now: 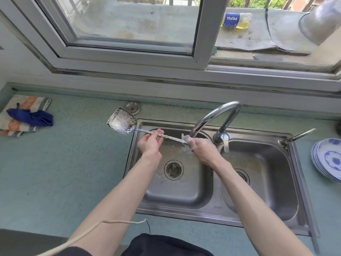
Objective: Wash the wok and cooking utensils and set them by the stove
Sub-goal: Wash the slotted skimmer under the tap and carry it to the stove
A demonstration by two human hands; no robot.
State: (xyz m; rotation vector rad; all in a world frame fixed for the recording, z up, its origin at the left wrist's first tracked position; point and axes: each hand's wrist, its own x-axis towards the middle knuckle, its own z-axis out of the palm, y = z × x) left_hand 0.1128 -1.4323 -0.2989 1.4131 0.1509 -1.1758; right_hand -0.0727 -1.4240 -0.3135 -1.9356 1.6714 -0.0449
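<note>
Plates (328, 159) right of sink (258, 221)

Bright window (129, 24) daylight, sharp centre, edges bowed.

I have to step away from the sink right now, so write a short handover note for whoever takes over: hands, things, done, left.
Left hand grips the spatula mid-handle, blade out over the counter.
Right hand grips the handle's end and something pale and sudsy under the faucet, above the left basin.
Done: blade looks soapy.
Left: finish the handle, rinse, set it by the stove. Wok and stove are not in view.
</note>
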